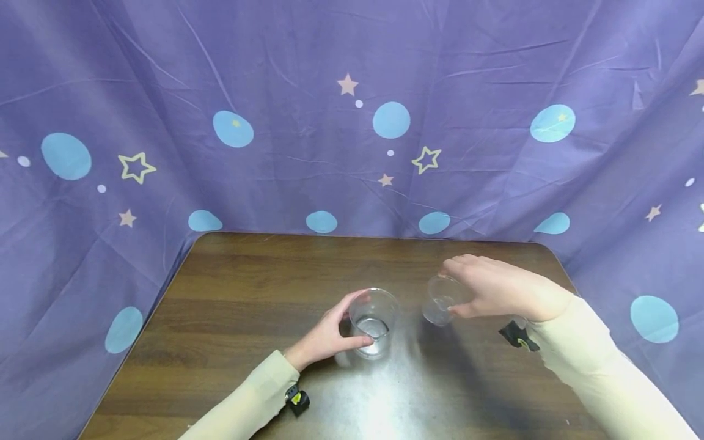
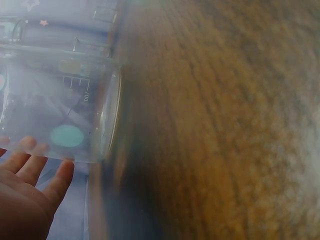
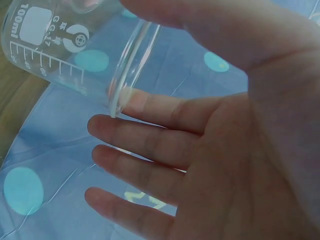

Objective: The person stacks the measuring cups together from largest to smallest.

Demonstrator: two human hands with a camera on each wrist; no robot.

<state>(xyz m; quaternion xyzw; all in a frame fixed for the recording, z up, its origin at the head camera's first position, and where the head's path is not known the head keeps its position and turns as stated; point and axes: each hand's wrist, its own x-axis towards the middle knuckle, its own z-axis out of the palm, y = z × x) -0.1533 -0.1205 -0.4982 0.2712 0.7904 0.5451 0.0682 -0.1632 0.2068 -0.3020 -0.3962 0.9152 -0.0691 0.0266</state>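
Observation:
A larger clear glass beaker (image 1: 375, 311) stands upright near the middle of the wooden table. My left hand (image 1: 330, 333) holds it from the left, thumb across the near side and fingers around the far side. In the left wrist view, fingertips touch the wall of that beaker (image 2: 60, 110). To its right is a smaller clear beaker (image 1: 438, 305), marked 100ml in the right wrist view. My right hand (image 1: 489, 287) pinches it by the rim between thumb and index finger, the other fingers extended. Whether its base touches the table cannot be told.
The brown wooden table (image 1: 247, 305) ends at a purple curtain (image 1: 308, 140) with stars and blue spots, which hangs behind and at both sides. Black wrist-worn devices with yellow marks sit at the left wrist (image 1: 297, 400) and right wrist (image 1: 519, 336).

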